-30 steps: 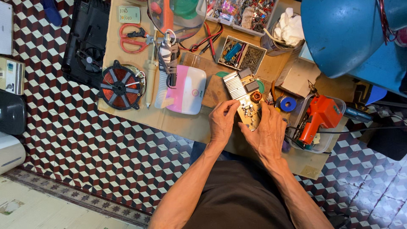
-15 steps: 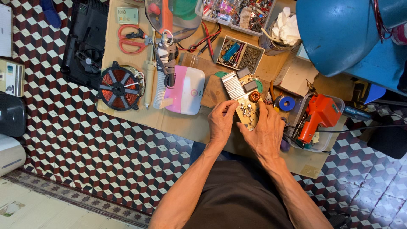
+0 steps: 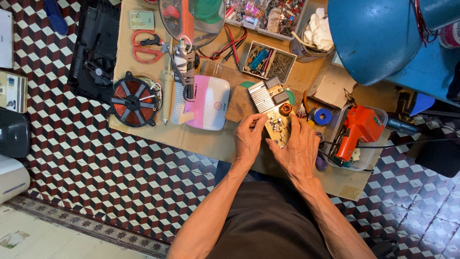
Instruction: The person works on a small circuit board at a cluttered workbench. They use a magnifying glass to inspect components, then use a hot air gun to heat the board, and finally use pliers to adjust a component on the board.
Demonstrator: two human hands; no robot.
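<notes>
Cardboard sheet (image 3: 201,139) over patterned tile floor serves as your bench. Circuit board (image 3: 275,115) with finned heatsink sits at near edge, gripped between your left hand (image 3: 249,139) and right hand (image 3: 299,151), steadied for close look. Pink box (image 3: 208,103) left, orange tool (image 3: 357,129) right, within reach.

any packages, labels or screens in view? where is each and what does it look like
Green card: top left of the cardboard sheet, small pale-green rectangle with print.
Box: far left on the tiled floor, printed carton, cream and dark.
Pink case: left of the hands, rounded, pink and white, small logo.
No screens.
</notes>
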